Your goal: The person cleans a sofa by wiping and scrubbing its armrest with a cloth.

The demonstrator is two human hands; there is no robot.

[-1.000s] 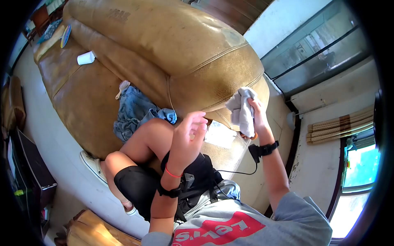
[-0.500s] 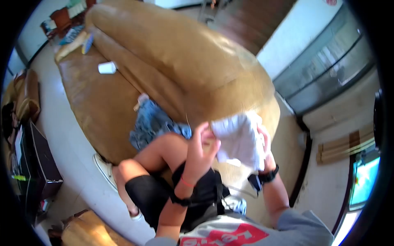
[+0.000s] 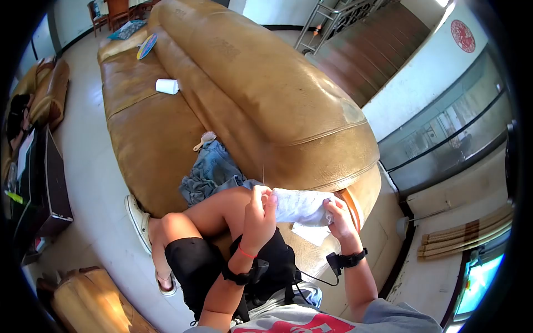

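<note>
A pale grey-white cloth (image 3: 302, 207) is stretched between my two hands above the sofa seat. My left hand (image 3: 261, 213) pinches its left end, and my right hand (image 3: 340, 217) grips the right end. Beneath the cloth lies a white sheet (image 3: 311, 234) on the seat. Crumpled blue denim (image 3: 211, 173) rests beside my bent leg, with a hairbrush (image 3: 205, 140) at its upper edge. Each of my wrists wears a black strap; a cable hangs near the right one.
The brown leather sofa (image 3: 144, 144) fills the middle, its backrest rising beyond my hands. On it are a white cup (image 3: 167, 86) lying on its side and a round fan (image 3: 146, 46). A dark table (image 3: 53, 183) stands at left, a curtain (image 3: 463, 236) hangs at right.
My left hand has closed on the cloth, which earlier hung from my right hand alone. The cloth is now drawn out into a narrow band. The view has shifted, showing more of the room beyond the sofa.
</note>
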